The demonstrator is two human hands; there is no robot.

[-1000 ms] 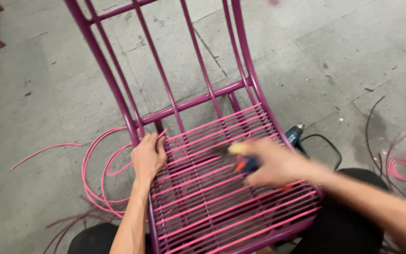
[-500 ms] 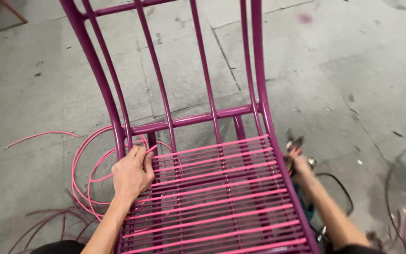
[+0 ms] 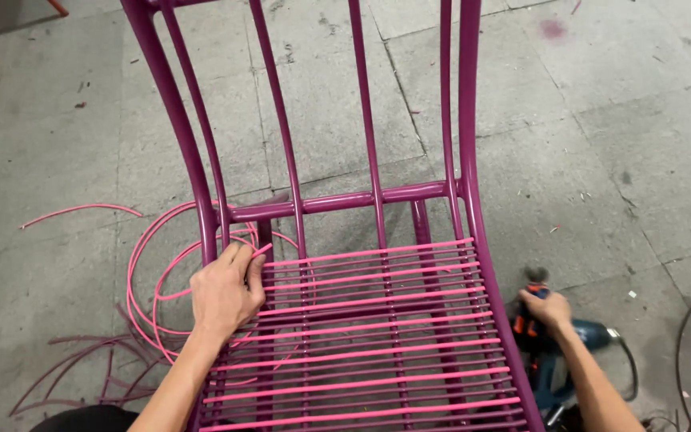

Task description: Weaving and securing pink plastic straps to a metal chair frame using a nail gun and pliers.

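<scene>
The left hand [image 3: 225, 292] is seen at centre left of the frame, pressed on the left edge of the seat of the purple metal chair frame [image 3: 377, 196], its fingers closed around the end of a pink cord [image 3: 361, 300] where the woven strands meet the side rail. The strands are laid across the seat, their long axis running left to right in the frame, and loose loops of the same cord [image 3: 149, 264] are spread on the concrete floor [image 3: 601, 120] just left of that hand. The right hand [image 3: 545, 308] is held low at the lower right, outside the seat's right rail, clasped on an orange and blue power tool [image 3: 557, 352] resting on the floor. The forearm is stretched down and away from the seat, so the cord lies nearer the left hand
</scene>
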